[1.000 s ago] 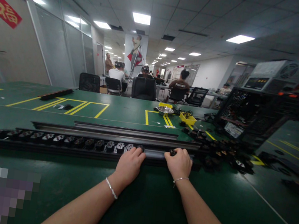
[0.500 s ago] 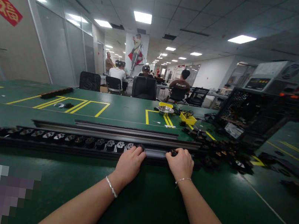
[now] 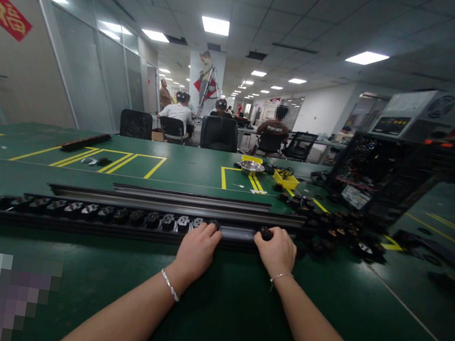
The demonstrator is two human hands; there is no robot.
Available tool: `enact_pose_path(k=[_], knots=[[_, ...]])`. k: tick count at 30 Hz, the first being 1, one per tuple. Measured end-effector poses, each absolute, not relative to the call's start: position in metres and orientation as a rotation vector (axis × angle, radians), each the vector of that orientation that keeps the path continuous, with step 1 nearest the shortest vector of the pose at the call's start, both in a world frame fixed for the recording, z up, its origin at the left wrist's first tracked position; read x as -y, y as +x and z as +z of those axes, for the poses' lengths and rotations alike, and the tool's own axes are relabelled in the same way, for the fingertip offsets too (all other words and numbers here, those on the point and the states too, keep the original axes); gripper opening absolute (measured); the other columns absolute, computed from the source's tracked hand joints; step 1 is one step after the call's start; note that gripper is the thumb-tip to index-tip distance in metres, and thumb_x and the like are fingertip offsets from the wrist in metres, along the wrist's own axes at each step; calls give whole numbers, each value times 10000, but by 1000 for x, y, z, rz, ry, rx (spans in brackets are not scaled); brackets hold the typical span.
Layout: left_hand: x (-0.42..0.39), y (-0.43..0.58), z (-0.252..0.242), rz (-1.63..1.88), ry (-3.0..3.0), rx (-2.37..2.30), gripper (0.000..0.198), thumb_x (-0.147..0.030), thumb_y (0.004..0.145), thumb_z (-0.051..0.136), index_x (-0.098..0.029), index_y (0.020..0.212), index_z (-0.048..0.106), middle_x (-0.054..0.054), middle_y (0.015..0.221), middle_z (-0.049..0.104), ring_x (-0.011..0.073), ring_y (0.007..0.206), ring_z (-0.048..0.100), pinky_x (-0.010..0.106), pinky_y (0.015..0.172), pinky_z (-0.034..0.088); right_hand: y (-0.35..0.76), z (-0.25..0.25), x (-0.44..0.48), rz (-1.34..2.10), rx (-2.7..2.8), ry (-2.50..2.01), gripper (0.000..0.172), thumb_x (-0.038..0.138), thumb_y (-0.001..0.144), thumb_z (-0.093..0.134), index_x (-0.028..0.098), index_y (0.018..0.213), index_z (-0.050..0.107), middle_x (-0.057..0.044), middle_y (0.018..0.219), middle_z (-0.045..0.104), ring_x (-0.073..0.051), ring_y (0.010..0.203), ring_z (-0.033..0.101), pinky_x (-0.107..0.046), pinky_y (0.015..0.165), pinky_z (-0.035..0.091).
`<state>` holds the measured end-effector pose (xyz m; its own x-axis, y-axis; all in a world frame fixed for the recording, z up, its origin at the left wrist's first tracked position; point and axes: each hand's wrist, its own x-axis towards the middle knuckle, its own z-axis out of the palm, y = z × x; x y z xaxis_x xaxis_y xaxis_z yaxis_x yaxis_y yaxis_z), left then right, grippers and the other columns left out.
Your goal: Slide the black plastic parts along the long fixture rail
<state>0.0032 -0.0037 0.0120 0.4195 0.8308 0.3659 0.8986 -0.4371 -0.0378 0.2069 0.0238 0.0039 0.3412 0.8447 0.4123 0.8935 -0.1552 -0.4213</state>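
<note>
A: Largest item?
B: Table [image 3: 212, 328], green, yellow-lined. On it, one long black channel [image 3: 74, 225], lying crosswise in front of the person.

A: Arms?
B: Two, bare, reaching forward from the lower edge and slanting inward; wrists low, palms down.

A: Next size?
B: Heap of black parts [image 3: 338, 232], right of the channel. Row of dark modules [image 3: 152, 219], seated in the channel, left of the hands.

A: Left hand [image 3: 197, 248]?
B: At the row's right end, fingers bent together over an end module [image 3: 213, 224]; whether they grip it, cannot tell.

A: Right hand [image 3: 278, 251]?
B: Well apart from the left, over the channel; thumb and forefinger closed on a small black part [image 3: 266, 234].

A: Smallest?
B: Bracelets [image 3: 170, 285], silver-coloured, one per wrist.
</note>
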Motion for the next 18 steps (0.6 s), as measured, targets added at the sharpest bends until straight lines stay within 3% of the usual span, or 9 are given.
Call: enact_pose_path(k=[18], knots=[[4, 2, 14, -439, -2454, 1525, 233, -101, 830, 411, -209, 961, 570, 52, 984, 544, 187, 900, 475, 300, 723, 416, 214, 5, -26, -120, 1464, -2040, 277, 403, 700, 481, 172, 800, 597, -73, 832, 596, -219, 845, 542, -338, 812, 341]])
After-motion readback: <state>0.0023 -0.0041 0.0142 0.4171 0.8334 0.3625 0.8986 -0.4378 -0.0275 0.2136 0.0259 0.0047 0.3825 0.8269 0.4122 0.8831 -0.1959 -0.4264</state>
